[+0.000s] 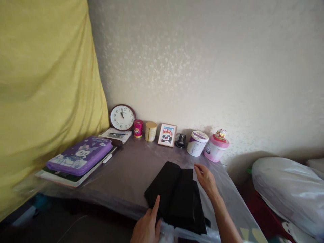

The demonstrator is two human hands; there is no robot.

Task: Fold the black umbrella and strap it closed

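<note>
A black, flat, folded item (164,189) with several panels and straight edges lies at the table's front; its kind I cannot tell. My left hand (148,221) reaches in from below, at the item's near left side. Its index finger is stretched out over the black surface, with the thumb apart from it and the other fingers bent. At the far right corner of the item, my right hand (205,179) has its fingers bent and its fingertips close together at the panel's edge. Whether they pinch that edge is not clear. A short black tab shows at the near right.
Along the wall stand a round clock (123,117), a pink can (138,129), a yellow can (151,131), a framed panda picture (167,135), a white-purple tub (197,143) and a pink tub (216,150). A purple case (79,155) lies left. A yellow curtain (50,84) borders the table.
</note>
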